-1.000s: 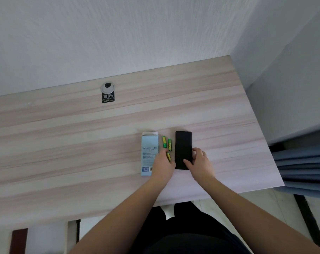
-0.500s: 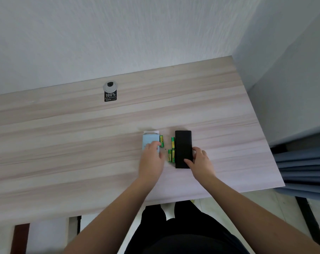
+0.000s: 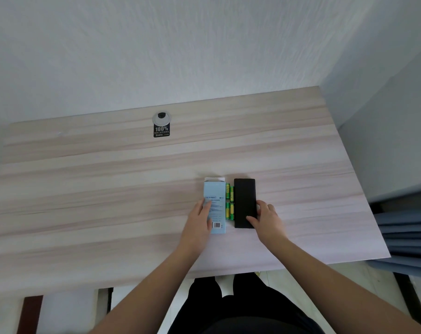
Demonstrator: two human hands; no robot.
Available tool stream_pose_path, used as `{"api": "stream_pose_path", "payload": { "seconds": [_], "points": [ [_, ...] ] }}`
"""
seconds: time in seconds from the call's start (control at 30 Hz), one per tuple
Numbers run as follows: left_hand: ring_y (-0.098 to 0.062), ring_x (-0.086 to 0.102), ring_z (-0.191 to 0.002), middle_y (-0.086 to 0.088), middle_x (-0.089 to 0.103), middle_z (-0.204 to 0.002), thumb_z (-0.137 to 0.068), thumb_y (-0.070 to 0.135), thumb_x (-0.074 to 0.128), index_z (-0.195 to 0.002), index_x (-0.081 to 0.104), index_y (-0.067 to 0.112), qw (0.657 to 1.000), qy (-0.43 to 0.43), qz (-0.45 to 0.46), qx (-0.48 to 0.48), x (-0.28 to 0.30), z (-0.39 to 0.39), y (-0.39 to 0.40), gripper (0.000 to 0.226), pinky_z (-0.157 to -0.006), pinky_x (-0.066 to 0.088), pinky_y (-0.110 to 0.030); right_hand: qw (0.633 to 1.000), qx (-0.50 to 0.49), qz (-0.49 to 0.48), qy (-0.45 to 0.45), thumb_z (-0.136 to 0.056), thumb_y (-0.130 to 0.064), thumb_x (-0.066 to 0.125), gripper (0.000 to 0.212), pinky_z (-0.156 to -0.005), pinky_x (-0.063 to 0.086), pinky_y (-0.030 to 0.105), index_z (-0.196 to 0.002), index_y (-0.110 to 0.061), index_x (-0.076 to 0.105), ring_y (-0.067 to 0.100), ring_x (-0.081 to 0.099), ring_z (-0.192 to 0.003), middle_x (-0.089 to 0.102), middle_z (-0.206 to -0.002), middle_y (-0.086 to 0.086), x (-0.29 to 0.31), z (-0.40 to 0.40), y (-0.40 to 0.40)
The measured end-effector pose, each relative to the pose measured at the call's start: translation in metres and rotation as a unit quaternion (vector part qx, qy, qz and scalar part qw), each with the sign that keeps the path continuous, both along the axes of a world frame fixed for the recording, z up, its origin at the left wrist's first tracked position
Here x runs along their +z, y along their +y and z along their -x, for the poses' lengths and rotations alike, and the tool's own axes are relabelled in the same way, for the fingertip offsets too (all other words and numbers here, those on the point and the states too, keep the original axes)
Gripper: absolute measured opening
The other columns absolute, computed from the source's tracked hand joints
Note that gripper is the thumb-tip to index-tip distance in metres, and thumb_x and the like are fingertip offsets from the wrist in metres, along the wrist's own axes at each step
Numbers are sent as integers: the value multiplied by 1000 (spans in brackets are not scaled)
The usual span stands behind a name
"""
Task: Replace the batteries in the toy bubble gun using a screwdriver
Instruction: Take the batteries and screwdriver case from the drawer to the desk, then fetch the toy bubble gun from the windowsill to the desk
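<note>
1. Worktop (image 3: 108, 189): pale wood-grain board, set against a white textured wall (image 3: 180, 44), with its right edge beside a grey wall.
2. Light-blue rectangular cardboard box (image 3: 215, 203): lies flat near the middle right of the worktop, long side running near to far, white flap open at the far end, barcode at the near end.
3. Green-and-yellow cylindrical batteries (image 3: 230, 202): four can be made out, lying in two pairs, one far and one near, in the narrow gap between the blue box and the black case; they touch or almost touch both.
4. Black flat rectangular case (image 3: 244, 198): lies flat just right of the batteries, parallel to the blue box.
5. Left hand (image 3: 200, 222): rests on the left near part of the blue box, fingers straight and close together, pressing flat on it.
6. Right hand (image 3: 267, 220): at the near right corner of the black case, thumb on its top face, fingers curled round its right edge, gripping it.
7. Round grey cable grommet (image 3: 161, 118): set in the far part of the worktop, with a black "100%" sticker (image 3: 161, 130) just near of it.
8. Blue-grey pleated curtain (image 3: 407, 237): at the right, beyond the worktop edge.
</note>
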State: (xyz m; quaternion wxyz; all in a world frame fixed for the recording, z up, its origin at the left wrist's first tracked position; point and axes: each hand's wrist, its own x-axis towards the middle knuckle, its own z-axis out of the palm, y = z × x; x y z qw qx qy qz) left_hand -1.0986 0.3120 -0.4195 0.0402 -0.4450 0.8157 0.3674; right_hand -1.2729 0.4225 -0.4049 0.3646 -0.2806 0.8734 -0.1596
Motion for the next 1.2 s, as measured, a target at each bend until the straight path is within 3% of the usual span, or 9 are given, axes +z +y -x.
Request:
{"api": "stream_pose_path", "payload": {
  "seconds": [0.33, 0.47, 0.6, 0.77, 0.97, 1.2],
  "points": [
    [-19, 28, -140, 2, 14, -158, -100, 19, 46, -148, 32, 21, 999, -3, -4, -43, 0, -24, -3, 50, -106, 44, -33, 1000, 0, -28, 11, -96, -28, 55, 47, -85, 50, 34, -138, -18, 38, 25, 57, -104, 47, -121, 8, 8, -24, -4],
    [-19, 38, -133, 1, 29, -147, -97, 21, 52, -138, 44, 17, 998, 20, -13, -62, 11, -32, -14, 42, -103, 47, -35, 999, -10, -33, 24, -99, -30, 48, 45, -88, 51, 35, -140, -19, 36, 24, 57, -107, 47, -129, 8, 20, -34, 0],
    [-15, 50, -115, 3, 49, -128, -96, 26, 50, -126, 53, 18, 988, 28, 86, -125, 37, -30, -33, 31, -97, 48, -31, 998, -5, -34, 58, -99, -38, 44, 44, -92, 48, 35, -140, -20, 40, 23, 53, -116, 44, -137, 5, 44, -41, 4],
    [-15, 53, -110, 7, 54, -123, -94, 36, 48, -123, 57, 24, 947, 37, 194, -255, 69, -19, -56, 32, -99, 39, -33, 990, 36, -37, 131, -100, -43, 38, 43, -100, 41, 33, -136, -22, 46, 19, 48, -121, 47, -135, 0, 81, -55, 11],
    [-21, 61, -102, 4, 61, -113, -85, 47, 40, -113, 66, 24, 879, 99, 300, -358, 102, 4, -51, 44, -93, 47, -43, 971, 14, -12, 238, -99, -46, 36, 43, -102, 36, 32, -132, -22, 51, 18, 48, -121, 50, -134, -5, 116, -64, 43],
    [-19, 54, -115, 4, 58, -123, -88, 54, 38, -121, 60, 26, 833, 145, 339, -413, 172, 46, 6, 49, -103, 39, -52, 932, -65, 42, 354, -95, -47, 34, 48, -87, 50, 37, -113, -16, 65, 23, 63, -104, 65, -116, 1, 160, -52, 94]
  ]
}}
